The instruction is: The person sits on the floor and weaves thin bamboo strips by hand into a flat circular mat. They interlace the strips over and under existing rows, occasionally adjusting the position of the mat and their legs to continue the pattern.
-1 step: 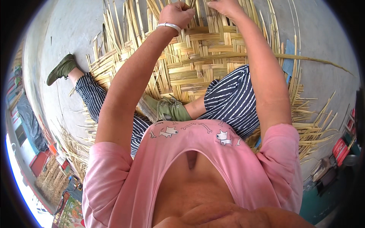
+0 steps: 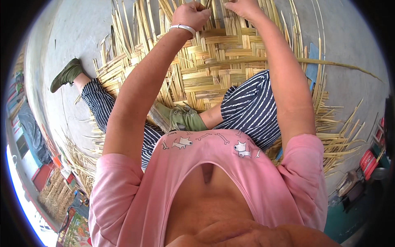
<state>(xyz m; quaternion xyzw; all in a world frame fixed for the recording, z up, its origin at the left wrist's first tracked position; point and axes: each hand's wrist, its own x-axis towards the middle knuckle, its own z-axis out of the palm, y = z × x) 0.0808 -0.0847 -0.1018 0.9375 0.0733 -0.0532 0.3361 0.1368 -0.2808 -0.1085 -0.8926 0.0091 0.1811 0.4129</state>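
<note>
A mat (image 2: 205, 84) woven from flat, yellowish reed strips lies on the floor beneath my arms and under my legs. At its far side, loose strip ends (image 2: 142, 24) fan out, unwoven. My left hand (image 2: 191, 16), with a light bracelet at the wrist, is closed at the top edge over these strips, and a reed strip (image 2: 213, 10) shows at its fingertips. Just right of it, my right hand (image 2: 245, 8) has thumb and finger pinched together; the upper edge cuts it off, so what it grips is hidden. One long strip (image 2: 321, 61) lies crosswise over the mat, passing beneath my right forearm.
A blue flat tool (image 2: 312, 61) lies beside the mat on the right. My legs in striped trousers (image 2: 251, 105) and green shoes (image 2: 187, 117) rest on and beside the mat. Loose reeds (image 2: 76, 160) are scattered at left; red and dark items (image 2: 367, 164) stand at right.
</note>
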